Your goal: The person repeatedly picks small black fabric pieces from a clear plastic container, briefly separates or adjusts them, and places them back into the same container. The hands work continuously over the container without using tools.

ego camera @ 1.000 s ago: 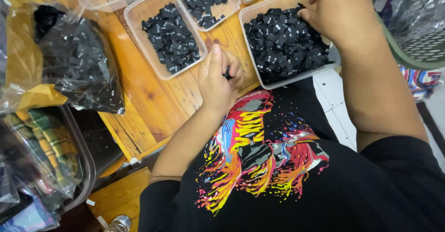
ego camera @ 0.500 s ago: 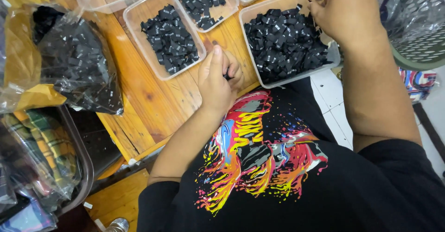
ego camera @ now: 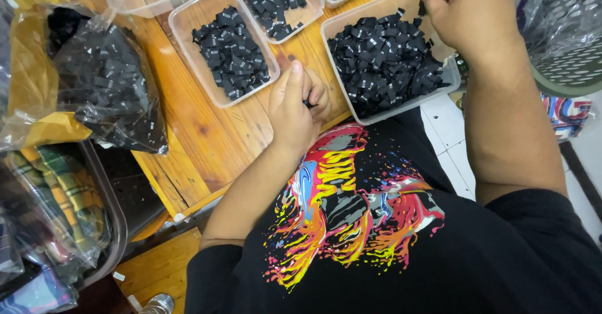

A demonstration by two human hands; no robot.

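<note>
On the wooden table [ego camera: 207, 144] I see clear tubs of small black labels. My left hand [ego camera: 295, 110] rests curled, pinching a few labels; my right hand [ego camera: 467, 16] pinches one label over the nearest tub [ego camera: 392, 63].

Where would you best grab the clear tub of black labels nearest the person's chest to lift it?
Probably by the long rims of the clear tub, one hand on each side. It lies flat on the wooden table, heaped with small black labels, and its thin walls would likely flex under a one-sided grip. The right hand already hovers over its far corner.
</note>
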